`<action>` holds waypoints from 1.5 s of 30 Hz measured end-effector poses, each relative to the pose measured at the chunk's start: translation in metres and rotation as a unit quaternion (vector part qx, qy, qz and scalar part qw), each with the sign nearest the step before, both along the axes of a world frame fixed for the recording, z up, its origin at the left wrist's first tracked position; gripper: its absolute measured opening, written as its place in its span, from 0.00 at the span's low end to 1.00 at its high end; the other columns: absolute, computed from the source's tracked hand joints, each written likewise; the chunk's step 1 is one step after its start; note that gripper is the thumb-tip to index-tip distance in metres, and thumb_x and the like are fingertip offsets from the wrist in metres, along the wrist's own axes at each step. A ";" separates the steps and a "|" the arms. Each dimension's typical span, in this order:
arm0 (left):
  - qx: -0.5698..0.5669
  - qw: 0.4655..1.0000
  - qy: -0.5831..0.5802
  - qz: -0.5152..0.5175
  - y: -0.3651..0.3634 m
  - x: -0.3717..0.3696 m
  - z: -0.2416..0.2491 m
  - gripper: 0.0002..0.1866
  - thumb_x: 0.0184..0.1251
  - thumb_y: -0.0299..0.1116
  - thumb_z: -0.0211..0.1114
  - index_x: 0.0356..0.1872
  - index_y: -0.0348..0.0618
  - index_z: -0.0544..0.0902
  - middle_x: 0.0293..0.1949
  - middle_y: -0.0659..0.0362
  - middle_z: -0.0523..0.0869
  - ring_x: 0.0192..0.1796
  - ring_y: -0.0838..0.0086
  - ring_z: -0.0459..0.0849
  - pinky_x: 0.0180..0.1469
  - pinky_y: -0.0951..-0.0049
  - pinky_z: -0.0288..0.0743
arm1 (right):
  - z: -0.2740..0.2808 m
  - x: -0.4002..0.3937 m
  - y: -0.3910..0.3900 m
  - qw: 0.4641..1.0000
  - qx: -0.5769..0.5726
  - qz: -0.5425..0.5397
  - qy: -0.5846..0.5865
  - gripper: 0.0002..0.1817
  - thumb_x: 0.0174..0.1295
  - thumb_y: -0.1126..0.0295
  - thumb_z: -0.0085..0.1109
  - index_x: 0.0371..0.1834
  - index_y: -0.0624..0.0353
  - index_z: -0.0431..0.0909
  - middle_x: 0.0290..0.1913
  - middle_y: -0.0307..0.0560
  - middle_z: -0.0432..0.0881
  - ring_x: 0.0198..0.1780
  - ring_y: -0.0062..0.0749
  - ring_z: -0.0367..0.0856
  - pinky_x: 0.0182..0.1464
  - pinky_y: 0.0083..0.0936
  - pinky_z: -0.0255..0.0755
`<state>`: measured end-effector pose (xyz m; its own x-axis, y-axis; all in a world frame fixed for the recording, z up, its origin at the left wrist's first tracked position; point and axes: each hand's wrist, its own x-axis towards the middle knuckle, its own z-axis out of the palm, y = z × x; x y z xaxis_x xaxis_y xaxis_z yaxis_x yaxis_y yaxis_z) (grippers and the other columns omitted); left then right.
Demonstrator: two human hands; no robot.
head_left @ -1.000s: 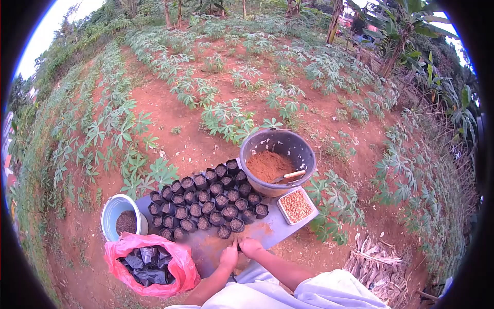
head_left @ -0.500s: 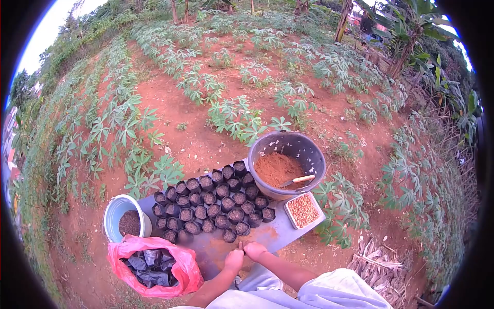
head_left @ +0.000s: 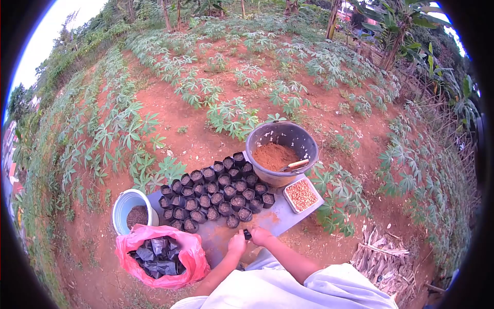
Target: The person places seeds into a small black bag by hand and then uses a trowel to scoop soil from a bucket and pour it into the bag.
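My left hand [head_left: 237,242] and my right hand [head_left: 261,237] are close together over the table's near edge. Between them they grip a small black plastic seedling bag [head_left: 247,234], with fingers closed on either side; its contents cannot be made out. Just beyond, several rows of black seedling bags [head_left: 216,198] stand upright, filled with dark soil. Left of my hands, a pink plastic bag [head_left: 198,262] holds a heap of folded black bags [head_left: 156,253].
On the grey table [head_left: 221,244], a large dark basin [head_left: 310,149] holds reddish soil and a wooden-handled trowel [head_left: 295,165]. A white tray of corn kernels [head_left: 301,195] sits at right. A light blue bucket [head_left: 119,215] with dark soil stands left. Leafy plants grow beyond.
The small black bag now shows between my hands, which have moved slightly up and apart. The whole view has shifted a little. The filled bags, basin and tray keep their places.
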<state>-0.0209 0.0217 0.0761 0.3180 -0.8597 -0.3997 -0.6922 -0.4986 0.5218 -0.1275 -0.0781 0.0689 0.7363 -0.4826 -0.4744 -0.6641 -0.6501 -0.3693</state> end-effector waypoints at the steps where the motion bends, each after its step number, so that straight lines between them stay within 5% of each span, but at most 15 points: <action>1: -0.008 1.000 -0.005 0.012 -0.001 0.000 -0.002 0.22 0.58 0.33 0.68 0.50 0.39 0.71 0.43 0.42 0.85 0.48 0.49 0.85 0.50 0.51 0.78 | 0.004 -0.001 0.003 1.000 -0.011 -0.016 0.001 0.18 0.56 0.66 0.59 0.50 0.60 0.74 0.47 0.57 0.82 0.51 0.49 0.82 0.52 0.38 0.76; 9: 0.000 0.996 -0.079 -0.050 -0.004 0.007 -0.008 0.21 0.59 0.34 0.66 0.51 0.39 0.72 0.44 0.45 0.85 0.49 0.52 0.85 0.51 0.57 0.79 | 0.000 -0.008 0.012 0.997 0.033 -0.061 -0.019 0.23 0.55 0.64 0.62 0.54 0.59 0.74 0.53 0.60 0.78 0.57 0.50 0.78 0.60 0.37 0.72; 11: 0.038 0.991 -0.110 -0.059 -0.006 0.004 -0.004 0.21 0.59 0.38 0.66 0.51 0.40 0.77 0.45 0.46 0.86 0.50 0.56 0.86 0.51 0.60 0.80 | 0.013 -0.012 0.014 0.993 0.035 -0.054 -0.099 0.27 0.53 0.64 0.64 0.57 0.57 0.72 0.52 0.63 0.77 0.55 0.53 0.78 0.57 0.40 0.73; 15: 0.085 0.993 -0.080 -0.027 -0.010 0.001 -0.008 0.19 0.57 0.40 0.69 0.47 0.42 0.82 0.45 0.48 0.87 0.51 0.59 0.85 0.53 0.61 0.79 | -0.011 -0.016 0.008 0.991 0.029 -0.110 -0.076 0.29 0.51 0.64 0.66 0.58 0.55 0.71 0.52 0.61 0.78 0.55 0.54 0.77 0.58 0.41 0.72; 23: 0.085 0.969 -0.143 -0.184 -0.009 0.010 -0.002 0.12 0.59 0.36 0.64 0.44 0.47 0.86 0.45 0.53 0.88 0.50 0.63 0.86 0.56 0.60 0.74 | -0.025 -0.023 0.019 0.993 -0.027 -0.071 -0.087 0.33 0.51 0.62 0.69 0.62 0.52 0.70 0.51 0.57 0.78 0.55 0.51 0.78 0.56 0.39 0.74; 27: 0.081 0.972 -0.138 -0.174 -0.008 0.012 -0.010 0.12 0.58 0.35 0.66 0.43 0.47 0.87 0.43 0.54 0.88 0.49 0.64 0.86 0.56 0.59 0.73 | -0.017 -0.022 0.015 0.994 -0.016 -0.058 -0.091 0.35 0.51 0.65 0.69 0.66 0.47 0.68 0.52 0.56 0.77 0.56 0.51 0.77 0.57 0.39 0.74; 30: 0.080 0.970 -0.118 -0.199 -0.008 0.012 -0.001 0.13 0.58 0.34 0.64 0.44 0.44 0.83 0.41 0.52 0.88 0.48 0.63 0.87 0.56 0.59 0.73 | -0.013 -0.020 0.009 0.995 -0.057 -0.015 -0.084 0.36 0.53 0.68 0.66 0.69 0.41 0.67 0.53 0.56 0.76 0.56 0.51 0.77 0.56 0.39 0.74; 35: -0.024 0.987 -0.140 -0.077 -0.013 0.007 -0.011 0.23 0.54 0.36 0.70 0.48 0.42 0.71 0.37 0.49 0.88 0.45 0.57 0.87 0.52 0.58 0.75 | 0.001 -0.011 0.000 0.996 -0.052 0.000 -0.072 0.35 0.55 0.72 0.61 0.69 0.38 0.68 0.52 0.56 0.75 0.55 0.50 0.78 0.55 0.40 0.74; 45: 0.003 0.992 -0.033 -0.119 -0.019 0.021 -0.019 0.23 0.54 0.33 0.70 0.47 0.40 0.69 0.41 0.43 0.85 0.47 0.48 0.84 0.50 0.51 0.77 | -0.017 -0.016 -0.009 0.994 -0.062 0.027 -0.090 0.32 0.55 0.69 0.61 0.67 0.44 0.69 0.53 0.56 0.75 0.52 0.50 0.79 0.53 0.40 0.75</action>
